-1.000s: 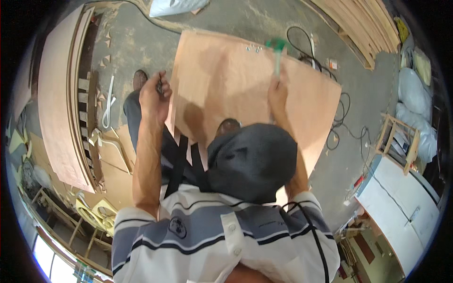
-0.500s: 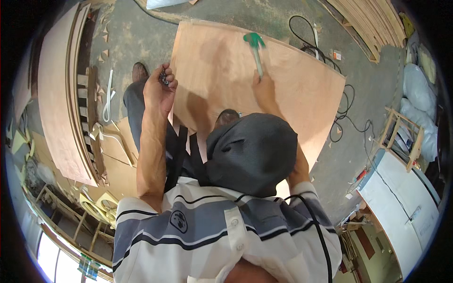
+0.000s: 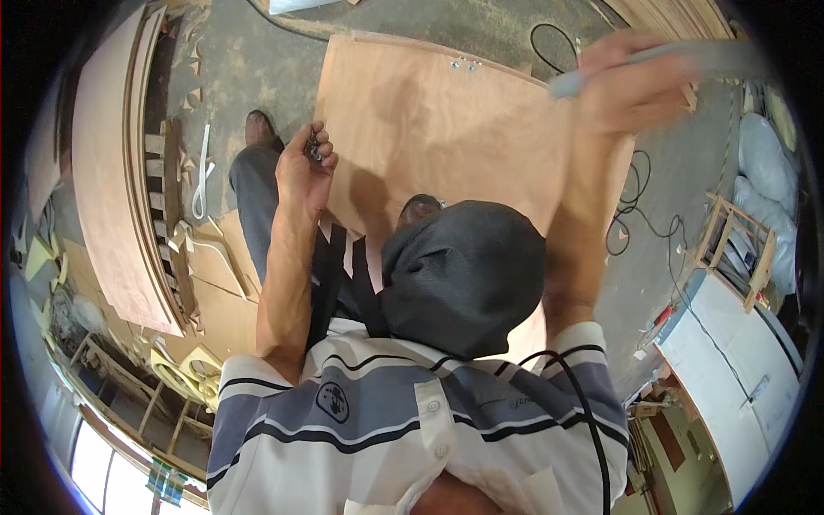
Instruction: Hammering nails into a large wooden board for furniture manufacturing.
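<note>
My right hand point(image 3: 631, 90) is closed round the handle of a hammer point(image 3: 730, 58), raised at the upper right and smeared by motion. The hammer's head cannot be made out. My left hand point(image 3: 306, 176), fingers curled, holds several small dark metal pieces point(image 3: 314, 146) beside the left edge of a plywood sheet point(image 3: 481, 129). Near the sheet's far edge sit several small shiny metal fittings point(image 3: 464, 64); their exact kind is too small to tell. My right foot appears on the sheet, partly hidden by a dark cloth-like shape point(image 3: 463, 275).
Stacked plywood point(image 3: 116, 172) rests on a pallet at the left. Black cable point(image 3: 637, 202) loops over the floor right of the sheet. A small wooden frame point(image 3: 734, 249) stands by a white panel point(image 3: 730, 378). Filled plastic bags point(image 3: 764, 154) lie at the far right.
My right hand has swung the hammer up and to the right, off the far edge of the sheet, uncovering the shiny fittings. My left hand has shifted slightly right.
</note>
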A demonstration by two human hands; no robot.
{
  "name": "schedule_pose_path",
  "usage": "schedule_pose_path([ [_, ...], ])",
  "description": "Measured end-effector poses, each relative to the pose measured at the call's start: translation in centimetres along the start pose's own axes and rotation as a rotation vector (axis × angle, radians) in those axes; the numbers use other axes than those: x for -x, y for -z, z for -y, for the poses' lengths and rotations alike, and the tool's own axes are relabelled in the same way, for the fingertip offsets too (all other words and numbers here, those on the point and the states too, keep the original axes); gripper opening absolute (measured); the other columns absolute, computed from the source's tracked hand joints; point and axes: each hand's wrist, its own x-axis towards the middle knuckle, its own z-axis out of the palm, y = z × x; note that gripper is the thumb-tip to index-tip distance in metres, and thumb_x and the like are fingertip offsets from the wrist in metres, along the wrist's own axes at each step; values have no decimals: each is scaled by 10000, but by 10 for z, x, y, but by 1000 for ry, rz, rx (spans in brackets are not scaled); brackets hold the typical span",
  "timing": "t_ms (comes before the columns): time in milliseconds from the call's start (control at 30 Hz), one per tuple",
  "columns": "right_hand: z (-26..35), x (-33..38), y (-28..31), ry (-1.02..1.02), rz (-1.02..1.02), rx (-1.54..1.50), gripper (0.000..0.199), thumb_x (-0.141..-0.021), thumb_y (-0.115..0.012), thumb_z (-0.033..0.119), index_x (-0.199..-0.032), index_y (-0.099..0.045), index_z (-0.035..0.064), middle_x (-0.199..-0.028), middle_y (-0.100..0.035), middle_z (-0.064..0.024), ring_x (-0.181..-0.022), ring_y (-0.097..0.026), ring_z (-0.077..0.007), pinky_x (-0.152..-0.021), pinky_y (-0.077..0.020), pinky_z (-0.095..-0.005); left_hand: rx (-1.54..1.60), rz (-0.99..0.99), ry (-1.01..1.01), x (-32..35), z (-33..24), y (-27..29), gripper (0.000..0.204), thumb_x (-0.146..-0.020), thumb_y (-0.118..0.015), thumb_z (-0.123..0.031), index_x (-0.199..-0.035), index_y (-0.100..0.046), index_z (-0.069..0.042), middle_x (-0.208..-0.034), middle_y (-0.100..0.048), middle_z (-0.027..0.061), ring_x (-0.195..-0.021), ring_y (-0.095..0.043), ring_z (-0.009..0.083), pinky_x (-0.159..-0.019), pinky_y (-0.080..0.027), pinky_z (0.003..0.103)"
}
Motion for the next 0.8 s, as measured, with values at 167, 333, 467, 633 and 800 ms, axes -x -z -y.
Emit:
schedule_pose_path([
  [167,-152,199,28,-562,502,860,380,-912,-478,321,-897,-588,-43,-835,-575,-322,-842,-568,-465,-636,-447,-485,15,-14,5,-3,3,7,140,-925,-485,-156,-944,-527,-24,-750,-500,19,-613,-434,111,-522,-349,228],
  [333,-58,215,38,-916,586,825,381,-939,-424,323,-849,-534,-31,-742,-574,-276,-687,-583,-403,-614,-435,-431,-31,-93,-73,17,-13,26,143,-921,-479,-156,-959,-524,-26,-753,-498,14,-613,-433,110,-522,-348,228],
  [467,-84,242,91,-804,655,764,382,-942,-440,335,-839,-518,-24,-664,-532,-225,-592,-526,-292,-568,-408,-398,-38,-64,-66,4,-20,32,161,-919,-470,-194,-932,-527,-44,-750,-502,15,-611,-433,117,-521,-348,239],
  [633,-41,182,89,-773,746,945,408,-913,-487,355,-851,-575,-38,-731,-583,-262,-677,-594,-349,-619,-441,-412,-29,-19,23,-7,-26,8,243,-940,-433,-273,-753,-437,-119,-732,-502,59,-599,-430,157,-517,-349,261],
  [800,-41,101,75,-671,1154,1264,456,-865,-538,398,-852,-615,-51,-787,-616,-258,-745,-610,-388,-669,-451,-453,-85,46,53,-19,-42,-11,288,-952,-435,-302,-729,-433,-120,-653,-441,11,-539,-384,106,-434,-283,220],
])
